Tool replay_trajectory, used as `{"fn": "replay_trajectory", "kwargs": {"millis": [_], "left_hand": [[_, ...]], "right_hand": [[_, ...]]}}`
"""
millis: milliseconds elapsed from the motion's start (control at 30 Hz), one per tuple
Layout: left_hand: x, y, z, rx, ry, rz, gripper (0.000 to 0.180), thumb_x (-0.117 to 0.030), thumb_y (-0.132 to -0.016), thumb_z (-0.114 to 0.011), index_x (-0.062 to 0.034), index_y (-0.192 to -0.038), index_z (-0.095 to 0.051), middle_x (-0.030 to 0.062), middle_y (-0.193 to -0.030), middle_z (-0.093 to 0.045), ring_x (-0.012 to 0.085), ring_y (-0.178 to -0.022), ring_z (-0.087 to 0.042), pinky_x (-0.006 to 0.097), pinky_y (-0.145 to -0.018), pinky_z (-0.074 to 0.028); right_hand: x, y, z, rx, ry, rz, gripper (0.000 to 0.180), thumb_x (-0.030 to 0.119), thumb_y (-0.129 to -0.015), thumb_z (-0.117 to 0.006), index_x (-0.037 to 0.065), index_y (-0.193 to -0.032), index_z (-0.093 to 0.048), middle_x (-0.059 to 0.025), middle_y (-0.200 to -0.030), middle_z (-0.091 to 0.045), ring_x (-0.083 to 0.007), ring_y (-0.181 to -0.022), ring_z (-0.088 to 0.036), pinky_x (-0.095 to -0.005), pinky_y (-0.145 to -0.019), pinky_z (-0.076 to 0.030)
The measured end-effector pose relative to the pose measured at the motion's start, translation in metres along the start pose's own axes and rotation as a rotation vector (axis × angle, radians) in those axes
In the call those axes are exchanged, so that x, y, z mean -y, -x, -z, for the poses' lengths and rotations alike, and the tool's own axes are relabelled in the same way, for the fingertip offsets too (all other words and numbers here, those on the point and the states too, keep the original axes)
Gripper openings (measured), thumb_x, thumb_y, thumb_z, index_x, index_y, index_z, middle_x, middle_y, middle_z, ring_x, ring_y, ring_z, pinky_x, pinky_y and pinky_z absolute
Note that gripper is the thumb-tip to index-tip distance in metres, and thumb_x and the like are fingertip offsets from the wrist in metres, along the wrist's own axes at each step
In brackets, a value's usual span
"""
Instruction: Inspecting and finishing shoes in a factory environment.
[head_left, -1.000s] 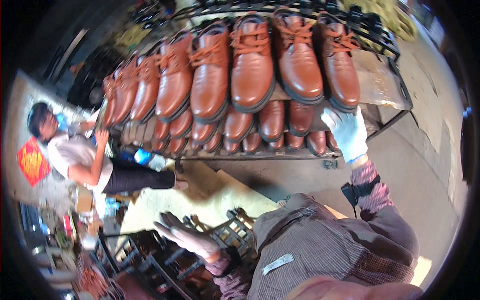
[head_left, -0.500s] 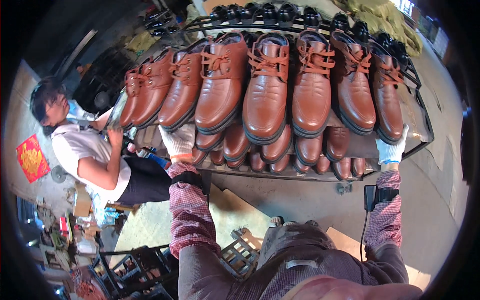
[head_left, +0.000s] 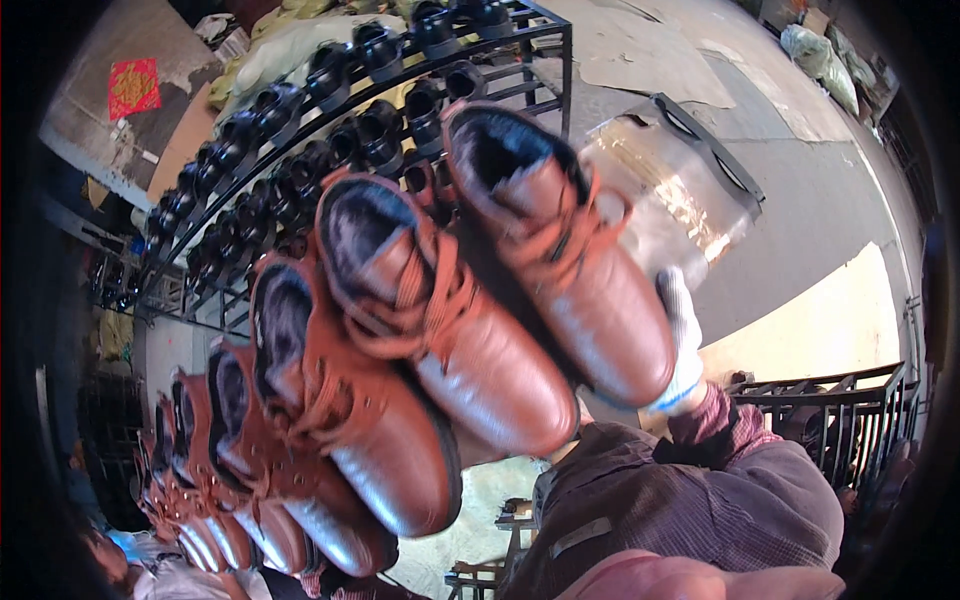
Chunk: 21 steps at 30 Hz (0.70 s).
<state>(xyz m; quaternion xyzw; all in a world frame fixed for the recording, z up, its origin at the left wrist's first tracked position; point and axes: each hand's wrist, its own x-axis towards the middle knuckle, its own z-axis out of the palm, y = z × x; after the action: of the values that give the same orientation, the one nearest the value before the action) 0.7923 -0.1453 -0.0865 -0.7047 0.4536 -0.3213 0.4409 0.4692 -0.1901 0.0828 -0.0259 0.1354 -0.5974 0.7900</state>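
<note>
A row of several brown lace-up leather shoes (head_left: 495, 385), lined with dark fleece, runs from the centre to the lower left, toes toward me. They stand on a shoe rack whose end shows a sheet-covered shelf with a black bar (head_left: 712, 150). My right hand (head_left: 682, 340), in a white knitted glove with a blue cuff, is at the rack's front edge beside the nearest shoe's toe. One finger points up along the shoe; the others are hidden, seemingly closed round the edge. My left hand is hidden behind the shoes at lower left.
A black metal rack (head_left: 567, 70) with several rows of black shoes (head_left: 378, 50) stands behind. Another dark metal rack (head_left: 830, 400) is close at my right. Part of a person in white (head_left: 190, 580) shows at lower left. Sacks (head_left: 820, 65) lie at the far right.
My view has swung round and the brown shoes now slant down to the left, closer to me. My right hand has come nearer my body; my left hand has gone out of sight.
</note>
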Motion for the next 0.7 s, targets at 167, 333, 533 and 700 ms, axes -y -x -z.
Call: {"fn": "replay_trajectory", "kwargs": {"millis": [167,333,533,700], "left_hand": [[0.000,-0.003,-0.011,-0.217,-0.356,0.064,0.054,-0.050,-0.094,-0.056,-0.0146,-0.135,-0.059,0.0094,-0.131,-0.059,0.0283,-0.117,-0.059,0.048,-0.095,-0.047],[0.067,-0.094,-0.134,-0.433,-0.674,0.131,0.055,-0.050,-0.095,-0.055,-0.0130,-0.136,-0.057,0.0098,-0.132,-0.058,0.0287,-0.118,-0.059,0.048,-0.095,-0.047],[0.014,0.005,0.051,-0.503,-1.150,0.118,0.056,-0.049,-0.097,-0.053,-0.0111,-0.137,-0.055,0.0102,-0.134,-0.057,0.0293,-0.118,-0.059,0.047,-0.095,-0.048],[0.047,-0.007,0.055,-0.578,-1.532,0.092,0.057,-0.049,-0.098,-0.053,-0.0095,-0.139,-0.054,0.0106,-0.135,-0.056,0.0298,-0.118,-0.059,0.047,-0.095,-0.049]], "right_hand": [[0.002,-0.013,-0.009,-0.204,-0.062,-0.001,0.085,0.065,-0.096,-0.047,-0.001,-0.149,-0.040,-0.0195,-0.148,-0.048,-0.0331,-0.131,-0.052,-0.0450,-0.115,-0.035],[0.044,-0.023,0.015,-0.100,0.003,0.130,0.076,0.056,-0.100,-0.046,-0.002,-0.148,-0.040,-0.0185,-0.150,-0.047,-0.0323,-0.133,-0.051,-0.0436,-0.116,-0.034],[0.104,-0.060,-0.006,-0.052,0.236,0.237,0.066,0.049,-0.102,-0.049,0.000,-0.145,-0.044,-0.0179,-0.147,-0.050,-0.0302,-0.130,-0.052,-0.0440,-0.114,-0.037],[0.373,-0.020,0.125,0.263,0.481,0.329,0.063,0.047,-0.103,-0.046,0.003,-0.148,-0.042,-0.0156,-0.149,-0.048,-0.0294,-0.134,-0.049,-0.0435,-0.116,-0.034]]}}
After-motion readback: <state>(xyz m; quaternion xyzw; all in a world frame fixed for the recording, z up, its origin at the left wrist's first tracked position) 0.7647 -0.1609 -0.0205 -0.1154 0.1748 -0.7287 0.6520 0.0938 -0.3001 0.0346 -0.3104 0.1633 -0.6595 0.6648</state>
